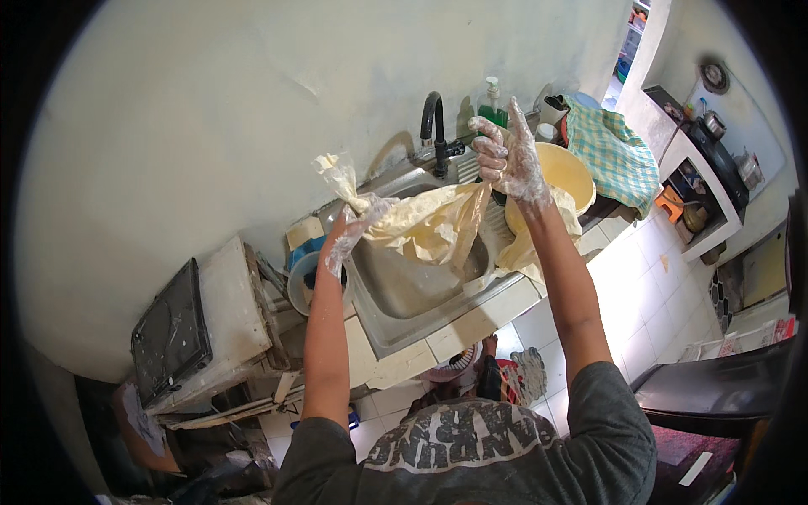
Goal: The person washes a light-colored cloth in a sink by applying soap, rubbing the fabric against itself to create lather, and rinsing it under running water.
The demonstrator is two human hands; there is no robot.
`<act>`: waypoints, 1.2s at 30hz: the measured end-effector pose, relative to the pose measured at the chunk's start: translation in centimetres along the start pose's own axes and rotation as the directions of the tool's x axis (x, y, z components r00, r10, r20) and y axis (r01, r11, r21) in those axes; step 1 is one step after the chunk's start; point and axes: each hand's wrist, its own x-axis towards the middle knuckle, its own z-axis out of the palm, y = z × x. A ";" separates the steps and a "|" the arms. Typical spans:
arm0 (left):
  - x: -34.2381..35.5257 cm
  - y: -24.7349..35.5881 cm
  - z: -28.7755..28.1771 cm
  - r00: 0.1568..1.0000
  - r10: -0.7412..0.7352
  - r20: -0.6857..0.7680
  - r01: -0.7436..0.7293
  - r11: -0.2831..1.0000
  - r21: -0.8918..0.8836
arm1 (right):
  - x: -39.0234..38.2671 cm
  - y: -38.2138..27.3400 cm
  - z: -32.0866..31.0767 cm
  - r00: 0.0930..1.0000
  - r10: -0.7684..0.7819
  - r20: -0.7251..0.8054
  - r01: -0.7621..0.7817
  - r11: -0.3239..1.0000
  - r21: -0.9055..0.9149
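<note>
My left hand (358, 220), smeared with white paste, is closed around the gathered neck of a pale yellow plastic bag (425, 220). The bag spreads over the steel sink (404, 295), its tuft sticking up past my fist. My right hand (513, 160) is thickly coated in the same white paste. One digit points up; the others are bent and apart, with nothing visible between them. The bag's far edge comes up just below this hand; whether they touch is unclear. A yellow tub (566, 168) stands behind my right wrist, and more pale yellow sheeting (523, 252) lies beside the sink.
A black faucet (433, 126) arches over the sink's back edge. Behind it stand a green pump bottle (491, 105) and a checkered cloth (613, 151). A whitish bucket (305, 282) sits left of the sink, near a worn cabinet (227, 311). A stove (715, 160) is far right.
</note>
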 end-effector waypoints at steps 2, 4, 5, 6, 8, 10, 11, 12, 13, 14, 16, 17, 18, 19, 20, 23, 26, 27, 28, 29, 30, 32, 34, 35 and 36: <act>-0.3 1.8 1.9 0.981 0.042 0.189 -0.098 0.950 0.297 | 0.7 0.5 0.6 1.000 0.006 0.021 -0.004 0.998 -0.059; -0.3 1.8 3.7 0.993 -0.053 0.107 0.001 0.899 0.437 | 1.9 1.4 2.0 1.000 0.029 -0.011 -0.030 0.991 -0.129; 0.2 1.2 3.5 0.988 -0.050 0.148 -0.034 0.856 0.516 | 2.5 1.9 2.3 0.999 0.047 -0.006 -0.047 0.991 -0.128; 0.4 0.9 3.4 0.981 -0.051 0.189 -0.072 0.805 0.589 | 3.0 2.3 2.5 0.998 0.065 -0.002 -0.064 0.990 -0.128; 0.0 1.2 4.6 0.989 -0.100 0.107 0.010 0.779 0.627 | 3.3 2.3 2.2 0.996 0.090 -0.012 -0.090 0.986 -0.138; 0.5 0.0 4.1 0.984 -0.156 0.091 0.070 0.791 0.608 | 3.3 2.2 2.0 0.997 0.026 -0.073 -0.037 0.987 -0.154; 0.6 -0.8 3.8 0.988 -0.117 0.098 0.058 0.883 0.465 | 3.0 2.1 2.2 0.994 -0.026 -0.110 0.004 0.980 -0.199; 0.6 -1.5 3.4 0.992 -0.077 0.099 0.043 0.950 0.309 | 2.8 1.9 2.3 0.986 -0.080 -0.146 0.042 0.969 -0.245; 0.8 -1.5 3.9 0.994 -0.039 0.101 0.024 0.990 0.138 | 2.5 1.5 1.6 0.991 -0.054 -0.125 0.026 0.976 -0.216; 1.0 -1.4 4.3 0.996 -0.040 0.083 0.022 0.978 0.209 | 2.2 1.2 0.5 0.994 -0.030 -0.103 0.010 0.982 -0.186; 1.3 -0.7 5.1 0.999 -0.040 0.036 0.025 0.936 0.352 | 1.8 1.1 -0.3 0.995 0.016 -0.101 -0.030 0.989 -0.141; 1.5 -1.1 4.6 0.998 -0.022 0.052 -0.002 0.909 0.417 | 1.6 1.3 -0.3 0.992 0.039 -0.120 -0.054 0.991 -0.125; 1.4 -1.1 4.7 0.996 -0.032 0.078 -0.006 0.892 0.452 | 1.5 1.5 -0.2 0.988 0.062 -0.139 -0.077 0.991 -0.107; 1.4 -0.8 5.2 0.993 -0.045 0.111 -0.014 0.874 0.485 | 1.1 1.2 0.1 0.983 0.051 -0.177 -0.066 0.995 -0.080; 1.4 -0.5 5.7 0.988 -0.059 0.143 -0.024 0.855 0.518 | 1.1 1.0 -0.4 0.988 0.028 -0.153 -0.040 0.996 -0.075; 1.0 -0.2 6.2 0.988 -0.124 0.091 0.065 0.873 0.484 | 1.7 0.8 -0.8 0.984 -0.034 -0.177 0.019 0.996 -0.084; 0.9 -0.2 6.3 0.979 -0.204 -0.004 0.187 0.888 0.421 | 2.1 0.9 -2.0 0.995 -0.025 -0.093 0.016 0.996 -0.088; 0.9 -0.2 6.4 0.970 -0.239 -0.046 0.238 0.888 0.394 | 2.1 0.9 -2.5 0.981 -0.067 -0.182 0.045 0.991 -0.125; 0.8 -0.4 5.9 0.979 -0.192 -0.065 0.203 0.922 0.330 | 2.2 1.1 -2.8 0.959 -0.106 -0.264 0.066 0.985 -0.158; 0.7 -0.8 5.1 0.985 -0.146 -0.087 0.164 0.950 0.265 | 2.2 1.2 -3.1 0.927 -0.147 -0.344 0.083 0.978 -0.193; 0.6 -1.2 4.5 0.989 -0.101 -0.112 0.122 0.972 0.200 | 2.1 1.5 -3.4 0.916 -0.174 -0.361 0.091 0.968 -0.235; 0.8 -1.5 4.6 0.991 -0.057 -0.122 0.068 0.994 0.087 | 1.1 1.8 -4.7 0.886 -0.236 -0.399 0.103 0.939 -0.327; 1.2 -1.3 5.6 0.989 -0.053 -0.139 0.061 0.997 0.055 | 0.3 1.9 -9.0 0.942 -0.208 -0.262 0.142 0.958 -0.250; 1.1 -1.3 5.2 0.991 -0.041 -0.129 0.050 0.996 0.071 | 0.3 3.1 -9.1 0.922 -0.248 -0.298 0.174 0.952 -0.251; 1.1 -1.5 4.7 0.993 -0.029 -0.117 0.039 0.995 0.086 | 0.1 4.0 -9.2 0.898 -0.286 -0.335 0.207 0.945 -0.253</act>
